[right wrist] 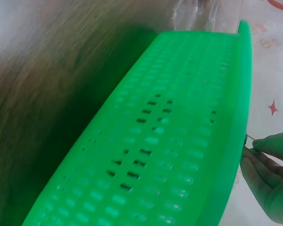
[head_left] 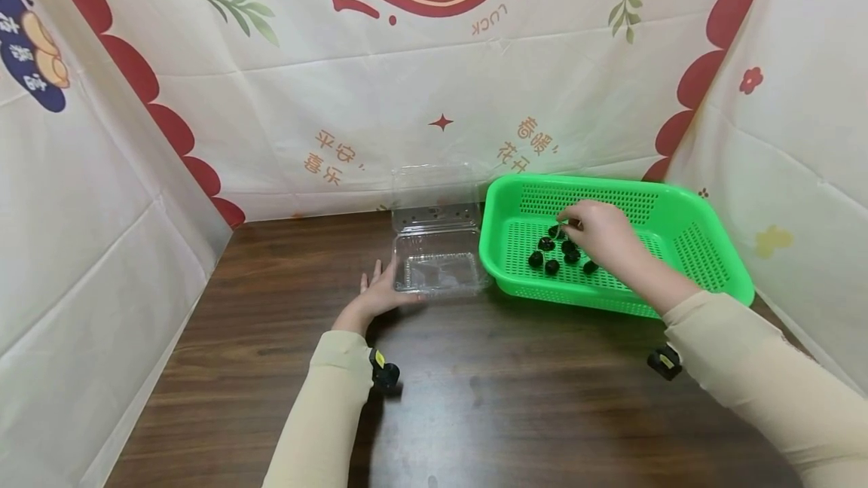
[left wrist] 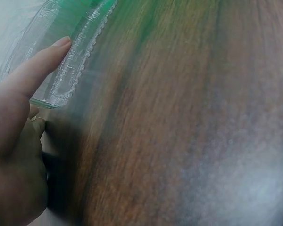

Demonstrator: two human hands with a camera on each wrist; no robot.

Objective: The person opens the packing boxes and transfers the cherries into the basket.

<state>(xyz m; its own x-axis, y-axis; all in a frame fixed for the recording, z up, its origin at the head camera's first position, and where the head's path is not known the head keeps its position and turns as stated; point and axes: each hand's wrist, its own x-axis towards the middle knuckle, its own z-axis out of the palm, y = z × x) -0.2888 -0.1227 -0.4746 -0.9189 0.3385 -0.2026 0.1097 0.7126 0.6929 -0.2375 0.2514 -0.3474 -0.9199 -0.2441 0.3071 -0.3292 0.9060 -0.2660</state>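
Observation:
A clear plastic clamshell box (head_left: 441,273) stands on the table with its lid (head_left: 434,198) raised at the back. My left hand (head_left: 381,294) lies against its front left corner, fingers spread and thumb (left wrist: 49,59) stretched along the front side. Inside the green basket (head_left: 705,209), my right hand (head_left: 600,232) pinches the thin stem of a dark cherry (head_left: 556,232) between thumb and fingertips. Several other dark cherries (head_left: 536,259) lie loose on the basket floor below. The basket wall hides most of the held cherry in the right wrist view.
The basket stands just right of the box, close to the back cloth (head_left: 380,96). Side cloths (head_left: 807,96) enclose the brown wooden table (head_left: 475,398) on the left and right. Small black wrist cameras (head_left: 386,375) hang below both sleeves.

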